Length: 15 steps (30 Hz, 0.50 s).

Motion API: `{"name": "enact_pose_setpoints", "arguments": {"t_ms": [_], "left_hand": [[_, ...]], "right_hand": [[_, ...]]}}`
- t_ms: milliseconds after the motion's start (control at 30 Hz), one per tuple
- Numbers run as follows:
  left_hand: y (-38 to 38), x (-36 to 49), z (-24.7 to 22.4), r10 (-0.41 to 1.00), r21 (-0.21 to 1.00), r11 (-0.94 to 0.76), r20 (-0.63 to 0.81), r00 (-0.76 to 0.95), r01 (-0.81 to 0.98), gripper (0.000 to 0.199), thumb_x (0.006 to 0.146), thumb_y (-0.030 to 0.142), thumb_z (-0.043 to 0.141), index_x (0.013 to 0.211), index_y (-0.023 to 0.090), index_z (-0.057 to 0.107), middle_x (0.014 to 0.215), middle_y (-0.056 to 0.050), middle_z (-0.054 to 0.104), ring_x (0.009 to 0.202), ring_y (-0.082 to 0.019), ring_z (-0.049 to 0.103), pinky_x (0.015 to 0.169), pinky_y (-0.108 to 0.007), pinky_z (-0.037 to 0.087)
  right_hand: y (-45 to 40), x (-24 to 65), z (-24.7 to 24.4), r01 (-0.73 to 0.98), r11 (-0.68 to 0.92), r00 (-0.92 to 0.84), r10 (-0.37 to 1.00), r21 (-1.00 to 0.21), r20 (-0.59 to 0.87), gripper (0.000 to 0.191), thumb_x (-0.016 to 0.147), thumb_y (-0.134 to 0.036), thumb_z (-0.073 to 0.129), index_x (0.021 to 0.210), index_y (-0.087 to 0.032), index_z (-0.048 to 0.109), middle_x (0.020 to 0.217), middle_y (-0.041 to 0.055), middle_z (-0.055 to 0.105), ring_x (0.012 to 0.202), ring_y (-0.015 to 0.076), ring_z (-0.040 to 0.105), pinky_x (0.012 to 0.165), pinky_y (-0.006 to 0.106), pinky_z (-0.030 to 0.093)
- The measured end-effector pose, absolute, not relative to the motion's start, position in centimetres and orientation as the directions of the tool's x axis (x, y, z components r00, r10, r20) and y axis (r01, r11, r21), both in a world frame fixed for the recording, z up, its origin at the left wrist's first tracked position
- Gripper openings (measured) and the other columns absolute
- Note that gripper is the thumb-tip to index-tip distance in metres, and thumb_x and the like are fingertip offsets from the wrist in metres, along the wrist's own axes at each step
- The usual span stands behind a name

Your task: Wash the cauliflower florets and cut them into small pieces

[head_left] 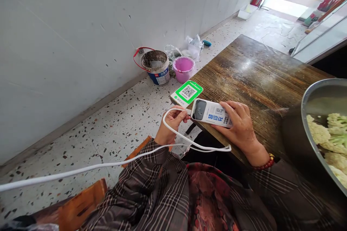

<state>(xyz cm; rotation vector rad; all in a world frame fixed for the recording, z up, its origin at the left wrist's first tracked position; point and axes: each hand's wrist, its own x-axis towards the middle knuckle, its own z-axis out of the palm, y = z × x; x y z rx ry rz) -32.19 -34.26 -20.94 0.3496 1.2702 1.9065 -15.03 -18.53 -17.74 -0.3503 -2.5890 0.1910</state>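
At the worktop's (244,68) near edge, the white device (213,113) sits between both hands: right hand (240,126) gripping one end, left hand (172,124) pinching the white cable (54,177) at the other.

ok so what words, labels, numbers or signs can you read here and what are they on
"微信支付", beside a green tick on the QR card; its top line is too small.
White device: blue characters and smaller print, too blurred to read.
Bucket: label perhaps starts "加固"; the rest is too small.
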Motion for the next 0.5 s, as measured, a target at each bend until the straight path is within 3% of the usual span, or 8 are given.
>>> {"name": "enact_pose_setpoints", "arguments": {"t_ms": [333, 500], "left_hand": [[-32.7, -31.4, -20.1, 0.718, 0.879, -0.215, -0.154, -0.679, -0.426, 0.026, 0.077, 0.038, 0.070, 0.083, 0.017, 0.058, 0.072, 0.001, 0.060, 0.065, -0.010, 0.056, 0.066, -0.026, 0.045], [-31.7, -30.3, -19.5, 0.715, 0.887, -0.252, -0.098, -0.692, -0.387, 0.046, 0.065, 0.039, 0.081, 0.096, 0.019, 0.053, 0.088, 0.000, 0.061, 0.077, -0.012, 0.056, 0.070, -0.025, 0.044]], "right_hand": [[-18.2, -15.2, -18.3, 0.274, 0.942, -0.773, 0.335, -0.192, 0.539, 0.071, 0.080, -0.053, 0.065, 0.139, -0.021, 0.040, 0.115, 0.0134, 0.056, 0.106, 0.0303, 0.051, 0.093, 0.050, 0.043], [-18.2, -15.1, -18.2, 0.327, 0.926, -0.731, 0.374, -0.189, 0.570, 0.080, 0.076, -0.056, 0.068, 0.141, -0.020, 0.036, 0.119, 0.0139, 0.056, 0.107, 0.0307, 0.051, 0.094, 0.049, 0.042]]}}
